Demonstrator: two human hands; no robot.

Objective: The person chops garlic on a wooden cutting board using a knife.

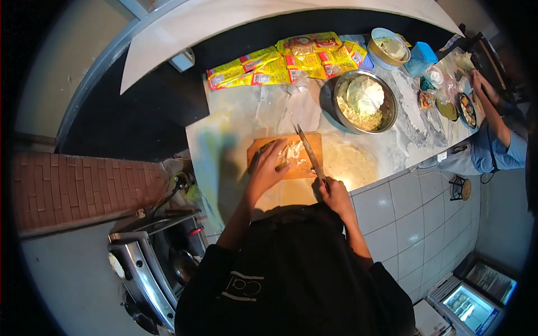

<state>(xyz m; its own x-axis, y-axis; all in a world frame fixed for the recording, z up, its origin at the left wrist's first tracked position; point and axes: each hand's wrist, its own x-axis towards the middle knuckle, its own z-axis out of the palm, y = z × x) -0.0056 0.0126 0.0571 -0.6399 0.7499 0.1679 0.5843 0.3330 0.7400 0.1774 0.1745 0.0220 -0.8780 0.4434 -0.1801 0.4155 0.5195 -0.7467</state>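
Note:
My right hand (335, 196) is closed around the handle of a long knife (307, 147), whose blade points away from me over the right part of a wooden cutting board (312, 171). On the board's left side rests my left hand (269, 169), fingers stretched and apart, beside chopped pale pieces (293, 152) that look like cabbage. Some of the board lies hidden beneath that hand. Behind and to the right stands a steel bowl (394, 110) with a pale cabbage head (365, 95) on top of shredded cabbage (358, 119).
Yellow packets (270, 73) line the back of the marble counter (235, 112). Farther right are another bowl (376, 54) and a blue container (420, 58). A co-worker in a blue shirt (507, 154) handles food at the right end. A steel stove (147, 274) stands lower left.

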